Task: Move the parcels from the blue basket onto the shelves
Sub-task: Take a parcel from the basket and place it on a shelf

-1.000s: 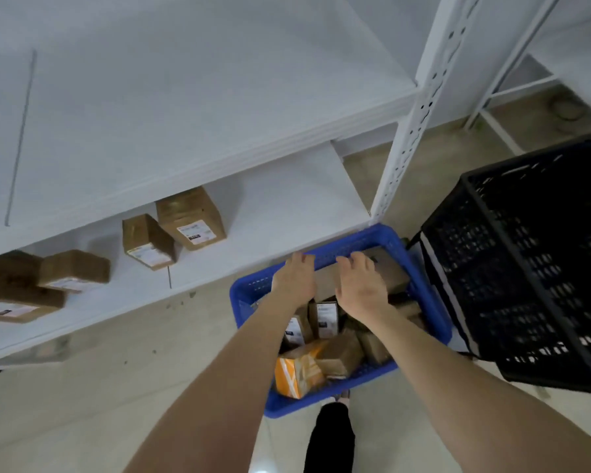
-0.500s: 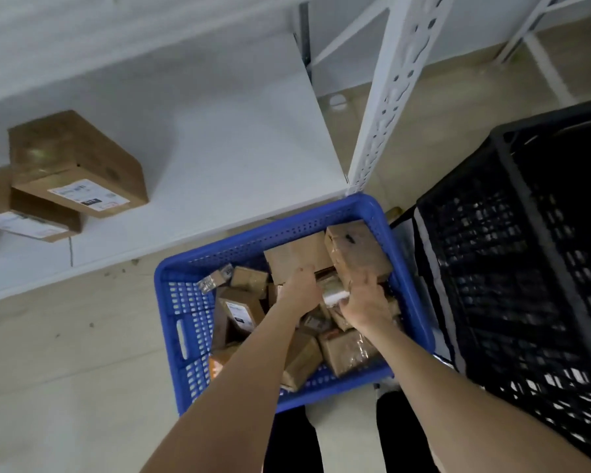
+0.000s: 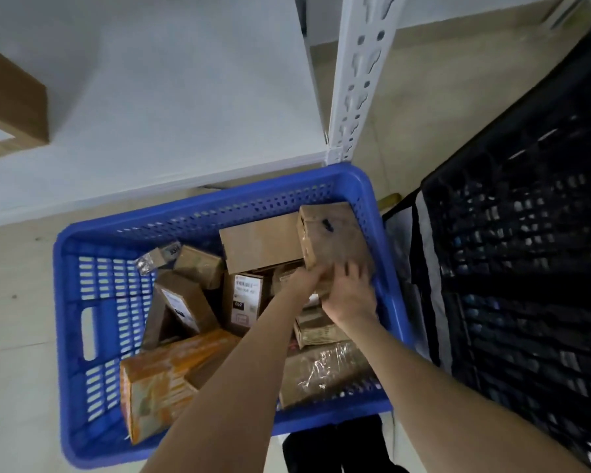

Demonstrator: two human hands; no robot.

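The blue basket (image 3: 82,336) stands on the floor below me, holding several brown cardboard parcels and an orange one (image 3: 161,380). Both my hands reach into its far right corner. My right hand (image 3: 350,295) grips the near end of a brown taped parcel (image 3: 331,237) that leans against the basket wall. My left hand (image 3: 304,279) holds the same parcel's lower left edge; its fingers are partly hidden under the box. A flat plain parcel (image 3: 261,242) lies just to the left.
The white lower shelf (image 3: 171,97) runs across the top, with one brown parcel (image 3: 11,107) at its left edge. A white perforated upright (image 3: 359,73) stands at the shelf's corner. A large black crate (image 3: 526,250) sits close on the right.
The view has closed in on the basket. Both hands have shifted right from the middle parcels onto the brown taped parcel in the far right corner.
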